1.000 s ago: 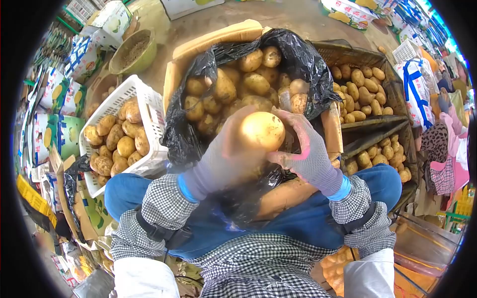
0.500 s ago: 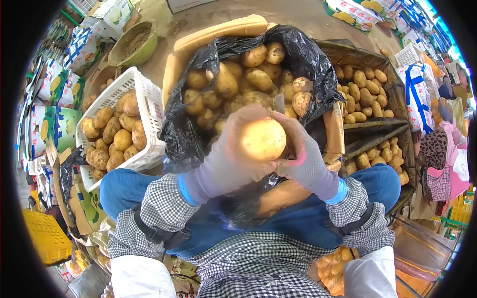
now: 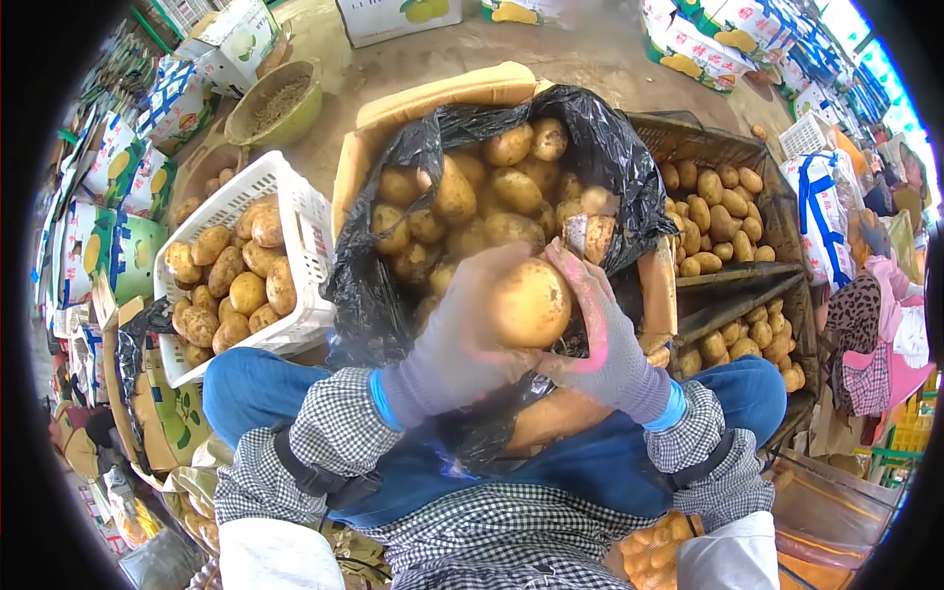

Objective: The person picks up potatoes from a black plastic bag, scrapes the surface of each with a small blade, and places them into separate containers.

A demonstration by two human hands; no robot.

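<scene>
A large, round yellow potato point(image 3: 532, 303) is held up between my two gloved hands, over the near side of a box lined with black plastic. My left hand point(image 3: 460, 320) wraps its left side, with the fingers blurred by motion. On the other side, my right hand point(image 3: 598, 324) curves around the potato, its grey glove stained pink at the thumb and palm. Below and beyond the hands, many soil-marked potatoes point(image 3: 516, 189) fill the black plastic liner point(image 3: 369, 285). The cardboard box point(image 3: 447, 95) shows at its flaps.
On the left stands a white plastic crate point(image 3: 313, 231) of potatoes. Dark bins point(image 3: 733, 275) with smaller potatoes are at the right. Farther back are a green basin point(image 3: 280, 110) and printed cartons point(image 3: 398, 18). My bent knees flank the box.
The view has tilted slightly, so the box and crates sit lower in the picture. The potato stays between both hands; the right hand's fingers now point up more along its side.
</scene>
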